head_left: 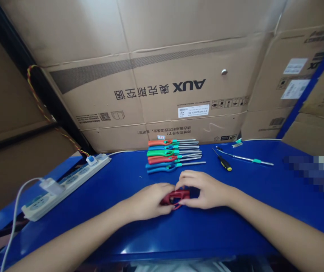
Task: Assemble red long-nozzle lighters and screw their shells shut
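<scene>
Over the blue tabletop, my left hand (152,201) is closed around the left end of a red lighter handle (182,194). The thumb and fingers of my right hand (204,190) pinch its right end. An opening shows in the middle of the handle, and no metal tube can be seen on it. Just beyond my hands lie several long-necked lighters (159,153) in a row, with orange, green, red and blue handles and metal tubes pointing right. Farther right are a black-and-yellow screwdriver (224,163) and a loose metal lighter tube (244,158) with a turquoise piece on it.
A white power strip (76,185) with plugs and cables runs along the left side of the blue table (122,234). Cardboard (150,68) walls off the back. A small turquoise piece (237,143) lies near the back edge. The far right is blurred out.
</scene>
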Available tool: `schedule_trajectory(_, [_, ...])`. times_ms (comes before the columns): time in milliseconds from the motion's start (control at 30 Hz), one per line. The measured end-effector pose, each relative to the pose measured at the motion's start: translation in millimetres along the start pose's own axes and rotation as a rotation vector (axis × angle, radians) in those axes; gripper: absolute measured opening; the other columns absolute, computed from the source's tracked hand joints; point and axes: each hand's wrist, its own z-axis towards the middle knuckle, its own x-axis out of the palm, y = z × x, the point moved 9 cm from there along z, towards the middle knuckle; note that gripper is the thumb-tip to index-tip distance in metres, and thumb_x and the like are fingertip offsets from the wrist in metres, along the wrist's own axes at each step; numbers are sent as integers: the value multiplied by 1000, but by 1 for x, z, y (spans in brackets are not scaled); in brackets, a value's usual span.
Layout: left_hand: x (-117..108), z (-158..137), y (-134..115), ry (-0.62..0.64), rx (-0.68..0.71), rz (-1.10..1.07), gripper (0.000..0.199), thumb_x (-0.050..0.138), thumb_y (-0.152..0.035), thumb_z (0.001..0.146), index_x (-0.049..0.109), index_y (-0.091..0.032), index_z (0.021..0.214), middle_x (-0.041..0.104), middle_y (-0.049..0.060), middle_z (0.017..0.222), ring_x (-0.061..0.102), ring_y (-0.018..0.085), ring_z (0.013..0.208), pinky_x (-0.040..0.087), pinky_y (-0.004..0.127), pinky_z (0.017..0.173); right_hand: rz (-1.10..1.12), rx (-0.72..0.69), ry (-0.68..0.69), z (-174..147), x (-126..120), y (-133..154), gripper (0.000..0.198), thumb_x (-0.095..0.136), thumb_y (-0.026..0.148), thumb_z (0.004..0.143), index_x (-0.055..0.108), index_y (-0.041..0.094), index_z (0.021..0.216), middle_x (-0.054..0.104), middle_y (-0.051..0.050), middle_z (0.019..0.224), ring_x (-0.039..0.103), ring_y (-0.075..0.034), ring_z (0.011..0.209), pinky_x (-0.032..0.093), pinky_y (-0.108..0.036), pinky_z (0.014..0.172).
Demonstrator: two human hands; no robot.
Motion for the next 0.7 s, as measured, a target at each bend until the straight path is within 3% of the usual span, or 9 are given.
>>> schedule_trajectory(167, [10,21,-10,-144,68,159,20,61,-32,94,65,-17,107,67,9,105,62,26,99,51,37,87,-27,120,118,-7,6,-18,16,71,37,85,73,22,91,60,-2,98,61,-12,80,46,-24,72])
schedule_trajectory(267, [4,17,-5,-196,49,199,41,62,-40,93,60,-18,127,67,11,111,62,29,101,53,45,89,-142,219,175,-13,-2,-36,18,71,38,85,71,21,84,61,-1,98,61,-13,79,43,-25,69])
schedule_trajectory(333, [0,13,5,-234,13,140,53,70,-42,87,58,-17,132,67,13,118,62,31,107,52,47,94,-210,261,186,-16,-10,-44,19,70,39,85,70,20,84,61,-1,99,61,-14,80,42,-26,69])
schedule_trajectory(433, [-1,11,20,-282,-15,-13,48,69,-33,87,59,-18,131,66,13,124,63,28,113,52,43,100,-245,290,189,-18,-15,-49,18,69,38,84,67,20,86,61,-2,100,59,-14,78,39,-26,67])
schedule_trajectory(567, [2,16,31,-330,-23,-133,48,71,-29,82,61,-17,127,68,12,122,67,26,108,53,40,98,-238,274,200,-18,-15,-47,7,66,21,80,59,20,82,59,0,98,53,-11,71,36,-24,63])
schedule_trajectory(700, [1,17,34,-366,-40,-144,50,71,-30,81,60,-17,129,68,12,125,68,27,109,54,40,97,-147,225,86,-15,-27,-46,8,59,22,88,58,19,81,58,-2,88,51,-13,73,41,-25,68])
